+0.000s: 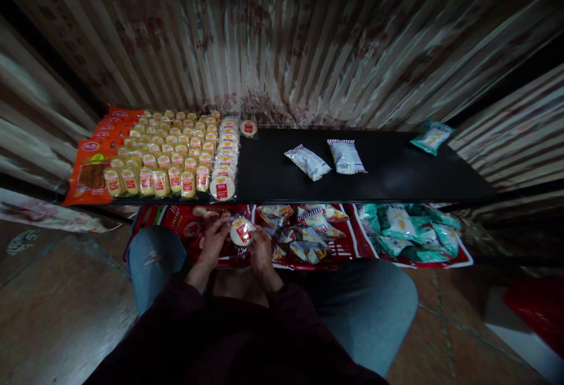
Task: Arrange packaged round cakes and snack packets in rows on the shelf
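Observation:
Both my hands hold one round wrapped rice cracker (242,231) with a red label, just above my lap. My left hand (214,240) grips its left edge with curled fingers. My right hand (261,250) grips its right edge. Below the hands lies a red bag (343,251) on the floor, filled with several mixed snack packets. In front of me stands a low black table (396,176). Its left part bears neat rows of small yellow snack packs (170,153) and a column of round crackers (225,158).
Orange snack bags (90,170) line the table's left end. Two white packets (326,158) lie mid-table, a single round cracker (248,129) sits at the back, a green packet (432,136) at the far right. Green packets (409,226) pile under the table. A striped curtain hangs behind.

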